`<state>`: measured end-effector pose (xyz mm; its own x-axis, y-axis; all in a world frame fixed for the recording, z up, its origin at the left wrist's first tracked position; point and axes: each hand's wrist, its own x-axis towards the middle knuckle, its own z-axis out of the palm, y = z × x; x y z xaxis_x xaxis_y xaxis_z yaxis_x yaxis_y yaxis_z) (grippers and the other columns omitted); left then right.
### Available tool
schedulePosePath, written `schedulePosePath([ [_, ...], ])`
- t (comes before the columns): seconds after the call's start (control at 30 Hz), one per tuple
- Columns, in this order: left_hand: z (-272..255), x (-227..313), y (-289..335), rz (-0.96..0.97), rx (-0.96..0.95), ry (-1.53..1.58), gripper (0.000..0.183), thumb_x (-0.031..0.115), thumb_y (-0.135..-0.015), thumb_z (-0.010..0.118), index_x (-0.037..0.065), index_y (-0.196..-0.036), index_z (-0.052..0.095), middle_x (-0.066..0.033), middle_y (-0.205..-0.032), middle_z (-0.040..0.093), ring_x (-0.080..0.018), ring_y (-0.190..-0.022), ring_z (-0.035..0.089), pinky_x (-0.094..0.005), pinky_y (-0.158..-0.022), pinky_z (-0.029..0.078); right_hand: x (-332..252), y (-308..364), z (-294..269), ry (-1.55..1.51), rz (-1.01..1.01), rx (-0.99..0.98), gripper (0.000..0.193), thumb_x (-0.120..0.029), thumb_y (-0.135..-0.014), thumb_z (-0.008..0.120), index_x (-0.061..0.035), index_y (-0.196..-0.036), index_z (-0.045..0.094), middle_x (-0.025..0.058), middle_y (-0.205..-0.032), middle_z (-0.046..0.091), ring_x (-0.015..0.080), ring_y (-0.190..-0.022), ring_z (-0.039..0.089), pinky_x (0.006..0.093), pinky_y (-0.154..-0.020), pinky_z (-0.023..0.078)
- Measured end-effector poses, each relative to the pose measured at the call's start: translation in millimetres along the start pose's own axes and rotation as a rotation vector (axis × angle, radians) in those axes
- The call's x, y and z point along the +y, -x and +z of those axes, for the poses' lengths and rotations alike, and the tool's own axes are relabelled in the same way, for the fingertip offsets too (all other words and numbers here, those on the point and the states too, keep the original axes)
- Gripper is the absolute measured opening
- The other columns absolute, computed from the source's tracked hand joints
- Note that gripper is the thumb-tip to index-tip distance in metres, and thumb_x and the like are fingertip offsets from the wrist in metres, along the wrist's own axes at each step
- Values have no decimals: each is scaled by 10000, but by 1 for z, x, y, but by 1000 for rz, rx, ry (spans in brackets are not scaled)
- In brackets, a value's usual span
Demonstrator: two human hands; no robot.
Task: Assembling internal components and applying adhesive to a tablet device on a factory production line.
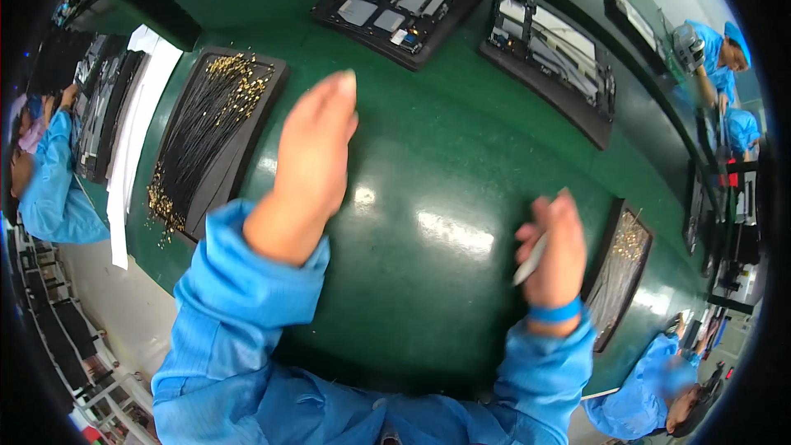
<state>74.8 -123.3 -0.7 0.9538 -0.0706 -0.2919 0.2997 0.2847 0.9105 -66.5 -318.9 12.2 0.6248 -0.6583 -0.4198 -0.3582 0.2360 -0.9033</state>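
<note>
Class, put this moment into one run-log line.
Left hand: over table, nothing visibly held | Right hand: holds white tool | Left tray: black cables, gold ends | Far side: two devices

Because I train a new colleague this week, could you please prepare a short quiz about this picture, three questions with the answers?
1. Which hand holds the slim white tool?
2. True or false: the dark rectangular tray of black, gold-tipped cables lies to the left of the bare left hand.
3. The narrow wristband on the tool-holding arm is: A) red; B) blue; C) white.

Key: 1. The right hand. 2. True. 3. B.
</note>
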Motion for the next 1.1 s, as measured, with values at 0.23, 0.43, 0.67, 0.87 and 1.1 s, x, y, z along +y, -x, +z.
schedulePosePath([
  [0.23, 44, 34, -96, -216, 201, 353, 569, 355, -766, 533, 14, -1165, 313, -193, -1197, 190, -302, -1063, 285, -427, -924, 250, 52, 90, -21, -243, 19, -271, 321, -122, -828, 441, -73, -1141, 389, 133, -917, 541, 123, -565, 492, 230, -478, 415],
  [0.43, 43, 29, -129, -217, 100, 145, 226, 239, -803, 494, 68, -943, 446, -76, -888, 500, -201, -774, 466, -347, -714, 385, 60, 92, -12, 52, -245, -193, 283, -64, -768, 528, -44, -1039, 452, 126, -809, 581, 124, -627, 538, 236, -601, 439],
  [0.67, 30, 64, -86, 154, 63, 276, 204, 130, -787, 469, -14, -931, 472, -115, -929, 545, -221, -826, 545, -362, -759, 439, 55, 96, 0, 251, -341, -387, 344, -69, -721, 584, -15, -1036, 455, 116, -824, 584, 161, -611, 545, 248, -568, 445],
  [0.87, -10, 87, 20, 177, -209, 139, 263, 141, -777, 464, -43, -963, 486, -131, -915, 559, -221, -806, 557, -353, -747, 443, 65, 121, 25, 120, -262, -546, 463, -132, -734, 577, -5, -1131, 376, 156, -890, 562, 238, -672, 553, 296, -616, 451],
  [1.1, -34, 20, 74, -90, -344, -730, 460, 243, -746, 565, -71, -1056, 436, -167, -989, 515, -210, -925, 480, -276, -809, 351, 70, 142, 36, 313, -348, -1080, 402, -236, -798, 468, -53, -1146, 386, 153, -777, 560, 289, -669, 540, 346, -603, 444],
])
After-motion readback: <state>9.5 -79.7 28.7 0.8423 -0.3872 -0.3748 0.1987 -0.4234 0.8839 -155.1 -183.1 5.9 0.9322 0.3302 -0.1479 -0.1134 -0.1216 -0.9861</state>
